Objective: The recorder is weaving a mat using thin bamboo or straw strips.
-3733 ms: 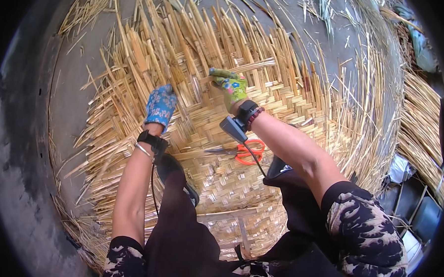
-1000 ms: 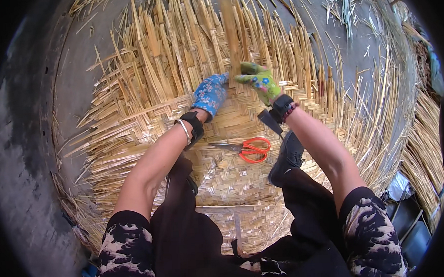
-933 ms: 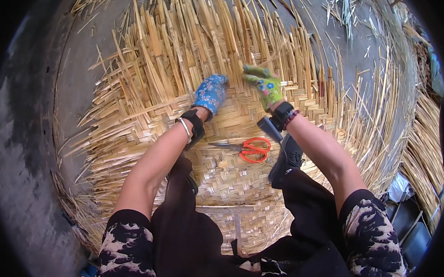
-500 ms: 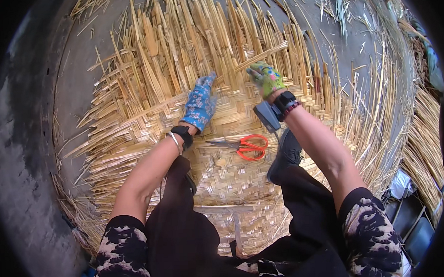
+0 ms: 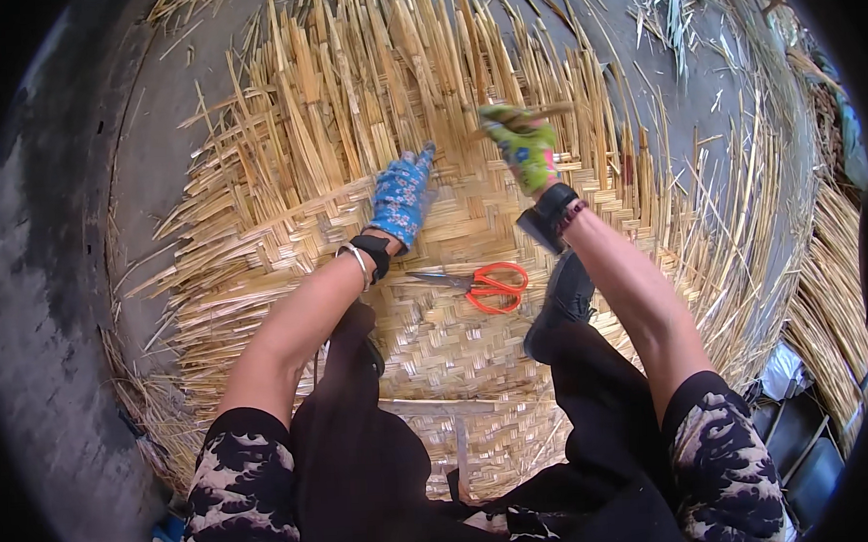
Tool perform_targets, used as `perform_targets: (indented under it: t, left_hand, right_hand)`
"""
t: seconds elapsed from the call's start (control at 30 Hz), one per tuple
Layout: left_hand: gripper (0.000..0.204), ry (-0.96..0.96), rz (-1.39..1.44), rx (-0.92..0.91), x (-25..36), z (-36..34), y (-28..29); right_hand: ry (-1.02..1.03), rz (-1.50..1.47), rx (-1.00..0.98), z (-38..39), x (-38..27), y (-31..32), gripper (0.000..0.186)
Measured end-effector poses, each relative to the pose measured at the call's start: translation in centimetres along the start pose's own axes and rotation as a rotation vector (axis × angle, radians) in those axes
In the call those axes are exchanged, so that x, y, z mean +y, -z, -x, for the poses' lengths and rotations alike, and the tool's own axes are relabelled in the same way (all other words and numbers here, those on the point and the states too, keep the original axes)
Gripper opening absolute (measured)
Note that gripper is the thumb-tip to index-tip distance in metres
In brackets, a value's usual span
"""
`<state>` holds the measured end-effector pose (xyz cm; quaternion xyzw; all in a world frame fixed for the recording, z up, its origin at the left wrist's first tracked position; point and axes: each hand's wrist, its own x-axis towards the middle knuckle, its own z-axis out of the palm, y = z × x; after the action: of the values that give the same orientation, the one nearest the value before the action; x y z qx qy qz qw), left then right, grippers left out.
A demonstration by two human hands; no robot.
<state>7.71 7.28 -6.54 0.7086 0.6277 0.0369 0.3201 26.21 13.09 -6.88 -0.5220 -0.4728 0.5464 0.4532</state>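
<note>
A woven mat of flat yellow reed strips lies under me, with long unwoven ends fanning out at its far side. My left hand, in a blue flowered glove, rests low at the edge of the weave, fingers stretched forward against the strips. In a yellow-green flowered glove, my right hand is closed on a reed strip, which is blurred and lies roughly crosswise above the upright ends. Orange-handled scissors lie on the mat between my feet, blades pointing left.
My dark shoe stands on the mat right of the scissors. Bundled reeds lie at the far right. Loose pale scraps are scattered on the grey floor around the mat.
My right hand has turned and lifted slightly, with the strip swinging closer to level. My left hand has shifted a little right. The view has moved slightly.
</note>
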Motion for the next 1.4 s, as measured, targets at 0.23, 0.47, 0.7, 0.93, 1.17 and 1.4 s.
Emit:
perform_targets:
  t: [0.23,0.47,0.7,0.93,1.17,1.4]
  left_hand:
    - [0.070,-0.011,-0.229,0.059,0.5,0.3,0.3]
    - [0.070,0.025,-0.253,-0.033,0.4,-0.3,0.5]
    - [0.059,0.013,-0.326,-0.133,0.0,-0.6,0.4]
    - [0.045,-0.165,-0.526,-0.115,-0.2,-0.1,0.1]
    - [0.022,-0.110,-0.601,-0.125,2.3,-2.6,0.5]
    - [0.020,-0.245,-0.176,-0.157,7.9,-6.7,-2.4]
  right_hand:
    - [-0.105,0.490,-0.015,1.6,-0.4,1.7,0.014]
    - [0.087,1.383,-0.584,-2.8,-0.1,0.5,0.020]
    - [0.066,1.360,-0.514,-1.6,1.0,-0.6,0.013]
    - [0.055,1.288,-0.479,0.5,1.7,0.0,0.015]
    - [0.101,1.354,-0.453,-0.4,-3.0,5.9,0.019]
    - [0.109,1.123,-0.405,1.2,-3.7,8.6,0.012]
